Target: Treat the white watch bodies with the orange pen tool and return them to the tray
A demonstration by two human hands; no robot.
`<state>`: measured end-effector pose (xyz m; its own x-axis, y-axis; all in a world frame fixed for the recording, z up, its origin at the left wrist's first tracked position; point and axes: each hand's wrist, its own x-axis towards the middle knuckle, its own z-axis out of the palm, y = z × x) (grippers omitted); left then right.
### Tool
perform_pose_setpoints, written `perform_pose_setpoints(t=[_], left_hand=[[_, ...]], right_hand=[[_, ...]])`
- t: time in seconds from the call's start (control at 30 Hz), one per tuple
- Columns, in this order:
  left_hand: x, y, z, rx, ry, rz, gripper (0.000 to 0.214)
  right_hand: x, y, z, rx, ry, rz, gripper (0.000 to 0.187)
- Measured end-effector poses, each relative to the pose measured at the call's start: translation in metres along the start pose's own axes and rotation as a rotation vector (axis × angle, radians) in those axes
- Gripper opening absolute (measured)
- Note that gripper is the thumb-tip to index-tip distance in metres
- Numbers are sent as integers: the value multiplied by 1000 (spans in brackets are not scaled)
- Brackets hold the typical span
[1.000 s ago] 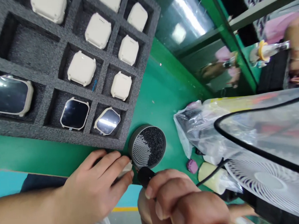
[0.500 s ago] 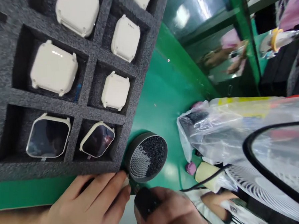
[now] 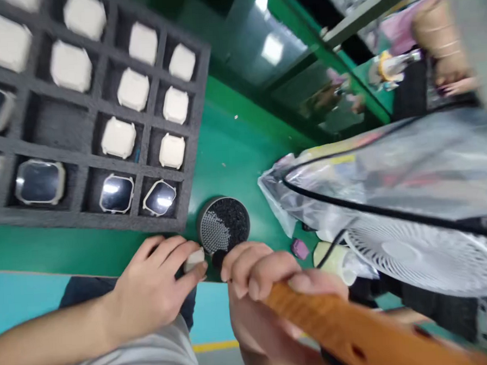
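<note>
My left hand (image 3: 162, 279) is closed at the table's front edge, its fingertips pinching a small off-white watch case (image 3: 195, 259). To the right of it, my right hand (image 3: 269, 290) is wrapped around an orange-bodied electric screwdriver (image 3: 332, 319). The screwdriver's black nose points at the watch case; whether its bit touches the case is hidden. Just beyond both hands stands a round dark dish (image 3: 199, 228) with a dimpled plate and many tiny black screws (image 3: 233, 216). A grey foam tray (image 3: 106, 218) at the left holds several watch cases, some backs up, some dark screens up.
A clear plastic bag (image 3: 349, 166) lies to the right, crossed by a black cable (image 3: 351, 207). Below it are a white fan (image 3: 427, 252) and a small purple piece (image 3: 300, 248). Green panels (image 3: 286, 55) rise behind the green table (image 3: 225, 145). Another person's arm (image 3: 444, 36) shows at upper right.
The view has pulled back and shifted, so more of the foam tray and the screwdriver's orange body show. Both hands stay beside the screw dish, the left on the watch case.
</note>
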<state>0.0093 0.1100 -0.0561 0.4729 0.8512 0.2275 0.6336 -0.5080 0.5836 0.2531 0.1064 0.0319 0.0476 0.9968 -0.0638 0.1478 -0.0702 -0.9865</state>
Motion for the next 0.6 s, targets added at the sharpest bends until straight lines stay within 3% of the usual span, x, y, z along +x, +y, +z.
perform_pose_setpoints(t=[0.17, 0.3, 0.4, 0.5, 0.6], left_hand=[[-3, 0, -8, -122, -41, -56, 37], [-5, 8, -8, -237, 82, -76, 30], [-7, 13, -15, -424, 205, -125, 29], [-6, 13, -39, -718, 306, -200, 42], [2, 10, -75, -1030, 414, -288, 54]], right_hand=[[-11, 22, 31, 281, 150, -145, 50], [-8, 24, 33, 410, 160, -315, 58], [-13, 18, 26, 489, 118, -398, 54], [-20, 18, 20, 541, 87, -434, 50], [-20, 25, 16, 592, 88, -454, 53]])
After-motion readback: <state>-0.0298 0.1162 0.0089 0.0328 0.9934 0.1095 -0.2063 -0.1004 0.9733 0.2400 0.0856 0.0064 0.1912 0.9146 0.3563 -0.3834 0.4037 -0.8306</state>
